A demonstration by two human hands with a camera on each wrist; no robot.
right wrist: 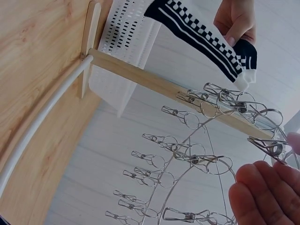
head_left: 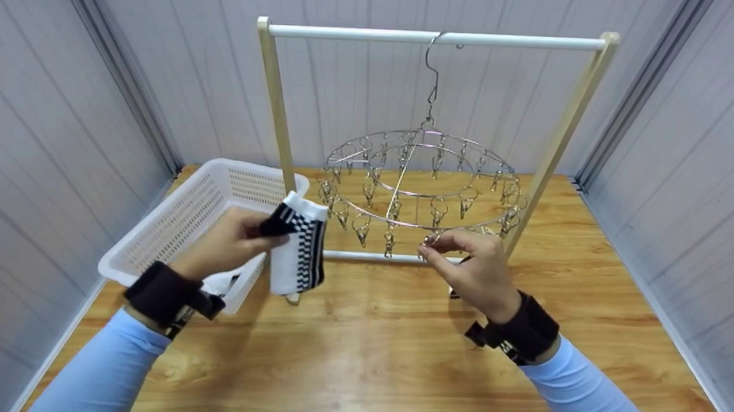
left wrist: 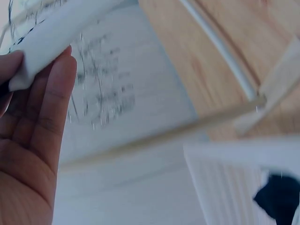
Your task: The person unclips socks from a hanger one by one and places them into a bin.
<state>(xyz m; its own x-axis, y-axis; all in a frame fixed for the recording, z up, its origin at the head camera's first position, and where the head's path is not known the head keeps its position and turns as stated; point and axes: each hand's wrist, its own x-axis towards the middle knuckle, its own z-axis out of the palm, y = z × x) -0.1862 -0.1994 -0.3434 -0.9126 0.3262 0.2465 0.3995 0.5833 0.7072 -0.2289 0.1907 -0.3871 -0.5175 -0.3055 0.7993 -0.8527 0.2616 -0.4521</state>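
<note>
A black and white checkered sock (head_left: 298, 246) is pinched at its dark heel by my left hand (head_left: 232, 240), white cuff uppermost, beside the drying hanger. My right hand (head_left: 469, 266) pinches a metal clip (head_left: 431, 238) on the near rim of the round wire hanger (head_left: 397, 223). In the right wrist view this clip (right wrist: 271, 147) lies between thumb and fingers, and the sock (right wrist: 201, 37) hangs from the other hand. The left wrist view shows the sock's white side (left wrist: 56, 40) between thumb and fingers.
The hanger hooks over the white bar (head_left: 350, 34) of a wooden-legged rack (head_left: 277, 103). Several other clips dangle around its rings. At left, a white perforated basket (head_left: 156, 212) holds some dark and white fabric (head_left: 221, 283). Panelled walls enclose the wooden surface (head_left: 360, 354).
</note>
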